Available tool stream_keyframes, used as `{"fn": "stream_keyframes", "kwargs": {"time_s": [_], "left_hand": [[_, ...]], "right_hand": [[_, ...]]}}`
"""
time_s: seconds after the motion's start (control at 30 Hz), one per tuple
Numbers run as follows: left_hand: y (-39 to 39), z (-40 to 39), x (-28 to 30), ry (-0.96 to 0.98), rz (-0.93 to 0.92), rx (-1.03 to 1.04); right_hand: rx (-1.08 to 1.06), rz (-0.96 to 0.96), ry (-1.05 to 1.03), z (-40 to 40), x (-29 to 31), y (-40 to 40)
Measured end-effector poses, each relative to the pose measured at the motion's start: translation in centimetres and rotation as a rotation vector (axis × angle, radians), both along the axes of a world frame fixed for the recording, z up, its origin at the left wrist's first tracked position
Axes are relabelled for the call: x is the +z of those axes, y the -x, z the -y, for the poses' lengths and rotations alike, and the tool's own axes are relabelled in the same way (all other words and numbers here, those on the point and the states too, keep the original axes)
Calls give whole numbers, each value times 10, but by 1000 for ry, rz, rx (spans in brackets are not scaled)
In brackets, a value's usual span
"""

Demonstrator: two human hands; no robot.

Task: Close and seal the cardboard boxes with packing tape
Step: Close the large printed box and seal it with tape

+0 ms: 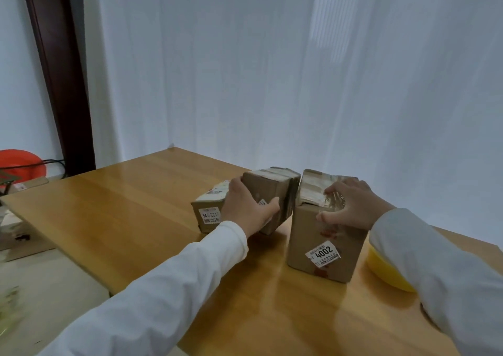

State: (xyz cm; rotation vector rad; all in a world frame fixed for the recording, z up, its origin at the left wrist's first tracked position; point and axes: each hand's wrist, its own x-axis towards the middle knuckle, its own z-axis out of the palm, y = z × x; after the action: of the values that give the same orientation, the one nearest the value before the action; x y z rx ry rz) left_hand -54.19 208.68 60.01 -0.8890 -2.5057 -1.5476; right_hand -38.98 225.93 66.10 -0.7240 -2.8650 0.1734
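Flanking boxes (324,244): yellow bowl (386,271), third box (208,215)

Setting: a plain domestic room used as an improvised packing station. Evidence: a honey-coloured wooden table (136,214) stands against full-height white fabric curtains (272,69); a dark brown wooden door frame (57,69) occupies the left corner. A red plastic basin (23,165) and flattened brown cardboard (24,244) lie on the pale floor (54,287). Small taped, labelled cardboard boxes (324,246) stand on the table.
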Motion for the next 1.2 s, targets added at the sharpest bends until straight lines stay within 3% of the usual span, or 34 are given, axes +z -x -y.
{"fn": "stream_keyframes", "kwargs": {"time_s": [0.13, 0.23, 0.3, 0.4, 0.47, 0.53, 0.57, 0.63, 0.73, 0.8, 0.9, 1.0, 1.1, 1.2], "left_hand": [[18, 11, -8, 217, 29, 20], [27, 20, -12, 354, 6, -104], [32, 28, -9, 254, -99, -108], [58, 39, -4, 49, -213, 117], [82, 48, -14, 233, -187, 213], [100, 55, -31, 452, -67, 176], [110, 57, -39, 468, -1, 139], [121, 60, -43, 323, 150, 95], [121, 60, -23, -56, 687, 47], [113, 60, -16, 4, 847, -50], [108, 54, -22, 213, 705, -129], [115, 50, -21, 143, 526, -69], [129, 53, -21, 49, 539, -59], [153, 66, -20, 190, 445, -40]], "right_hand": [[-2, 4, -8, 4, 1, 3], [-4, -1, 1, 5, 1, 3], [0, 9, 22, 5, 1, 1], [-8, 19, 27, 4, -1, -1], [1, 3, 21, 3, -2, -2], [13, -4, 20, 4, -2, -1], [18, -2, 19, 5, -2, 0], [27, 7, 17, 8, -1, 2], [31, -5, 24, 12, -1, 9], [41, -18, 20, 14, -2, 17], [59, -41, -5, 18, -3, 30], [61, -26, 2, 24, -1, 40], [59, -22, 9, 32, 0, 53], [56, -29, 32, 44, 1, 69]]}}
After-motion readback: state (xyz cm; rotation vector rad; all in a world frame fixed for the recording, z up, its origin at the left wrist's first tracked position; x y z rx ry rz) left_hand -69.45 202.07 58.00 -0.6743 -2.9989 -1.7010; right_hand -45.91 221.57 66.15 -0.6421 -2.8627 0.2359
